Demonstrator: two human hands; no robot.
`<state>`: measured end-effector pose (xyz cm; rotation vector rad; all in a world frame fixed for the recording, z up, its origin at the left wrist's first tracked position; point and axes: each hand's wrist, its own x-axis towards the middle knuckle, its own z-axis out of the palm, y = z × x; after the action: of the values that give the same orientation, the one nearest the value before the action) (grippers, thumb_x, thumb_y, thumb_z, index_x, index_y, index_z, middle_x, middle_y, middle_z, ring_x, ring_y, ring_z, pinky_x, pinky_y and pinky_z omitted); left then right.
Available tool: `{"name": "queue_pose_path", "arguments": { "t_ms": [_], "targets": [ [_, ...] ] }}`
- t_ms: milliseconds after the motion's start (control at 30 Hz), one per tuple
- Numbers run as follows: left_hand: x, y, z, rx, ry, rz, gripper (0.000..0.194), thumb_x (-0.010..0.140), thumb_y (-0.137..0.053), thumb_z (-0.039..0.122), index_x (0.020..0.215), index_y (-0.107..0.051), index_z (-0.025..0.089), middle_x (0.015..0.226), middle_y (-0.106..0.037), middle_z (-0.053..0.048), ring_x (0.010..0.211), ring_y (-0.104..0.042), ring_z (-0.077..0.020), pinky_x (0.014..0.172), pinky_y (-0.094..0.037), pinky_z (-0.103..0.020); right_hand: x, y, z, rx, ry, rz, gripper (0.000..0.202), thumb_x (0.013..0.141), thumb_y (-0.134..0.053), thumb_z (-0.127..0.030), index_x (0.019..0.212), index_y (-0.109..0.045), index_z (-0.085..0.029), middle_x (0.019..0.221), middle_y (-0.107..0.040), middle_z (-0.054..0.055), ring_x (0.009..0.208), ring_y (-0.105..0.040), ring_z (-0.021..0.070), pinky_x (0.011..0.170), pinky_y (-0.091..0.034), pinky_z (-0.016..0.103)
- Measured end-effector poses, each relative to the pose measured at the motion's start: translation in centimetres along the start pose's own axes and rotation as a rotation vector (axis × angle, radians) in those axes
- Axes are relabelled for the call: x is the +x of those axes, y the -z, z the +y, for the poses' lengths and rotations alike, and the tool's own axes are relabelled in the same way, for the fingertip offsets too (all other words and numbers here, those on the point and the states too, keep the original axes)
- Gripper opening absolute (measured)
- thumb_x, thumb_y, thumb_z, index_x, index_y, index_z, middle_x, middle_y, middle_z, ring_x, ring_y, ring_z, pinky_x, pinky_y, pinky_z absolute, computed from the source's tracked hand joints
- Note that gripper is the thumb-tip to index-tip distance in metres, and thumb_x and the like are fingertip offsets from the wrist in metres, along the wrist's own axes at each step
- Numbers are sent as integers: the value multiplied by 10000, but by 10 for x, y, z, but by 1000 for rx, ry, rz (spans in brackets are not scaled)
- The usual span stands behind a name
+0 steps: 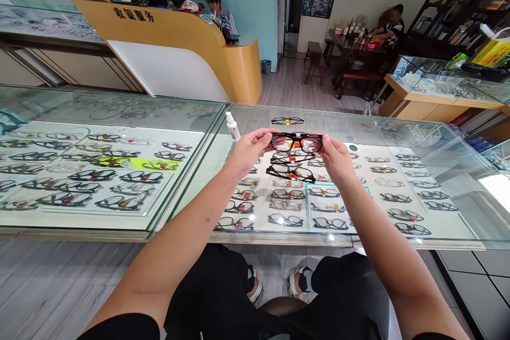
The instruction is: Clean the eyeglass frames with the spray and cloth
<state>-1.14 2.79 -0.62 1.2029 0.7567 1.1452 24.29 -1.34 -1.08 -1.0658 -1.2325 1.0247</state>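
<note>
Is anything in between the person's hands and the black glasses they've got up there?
No, nothing visible is in the way. The left hand already grips one end of the black-framed eyeglasses, and the right hand grips the other.

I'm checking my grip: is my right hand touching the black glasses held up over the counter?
Touching. The head view shows your right hand gripping the right end of the black glasses, fingers against it.
</note>
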Motion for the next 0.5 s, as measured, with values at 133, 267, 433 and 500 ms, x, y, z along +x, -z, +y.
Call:
{"name": "queue_pose_path", "arguments": {
  "t_ms": [133, 267, 433, 500],
  "targets": [
    [1, 2, 1, -3, 21, -7, 522, 842, -895, 603, 1169, -832, 201, 1091, -860, -135, 1119, -823, -305, 1129, -594, -505, 2, 4, -4, 77, -27, -12, 429, 921, -684, -593, 1086, -845, -232, 1159, -842, 89, 1012, -752, 269, 952, -614, 432],
    [0, 3, 2, 38, 58, -68, 539, 835, -892, 621, 1165, -834, 199, 1072, -859, -139, 1114, -823, -314, 1113, -603, -512, 1, 9, -15, -14, -83, -112, 328, 891, -706, -490, 1026, -860, -234, 1117, -840, 68, 978, -748, 260, 930, -592, 420],
    [-5, -2, 4, 157, 50, -156, 483, 854, -871, 617, 1131, -854, 222, 1052, -857, -121, 1041, -822, -313, 1055, -617, -514, -10, 4, -29, -257, -100, -257, 329, 832, -843, -479, 1065, -873, -249, 1050, -843, 51, 929, -726, 228, 899, -568, 395],
    [-7, -5, 5, 207, 23, -175, 465, 857, -868, 609, 1129, -861, 231, 1044, -857, -106, 1022, -817, -302, 1032, -622, -496, -13, 2, -31, -327, -75, -290, 323, 818, -864, -470, 1035, -881, -232, 1008, -839, 50, 852, -694, 206, 804, -544, 364]
  ]
}}
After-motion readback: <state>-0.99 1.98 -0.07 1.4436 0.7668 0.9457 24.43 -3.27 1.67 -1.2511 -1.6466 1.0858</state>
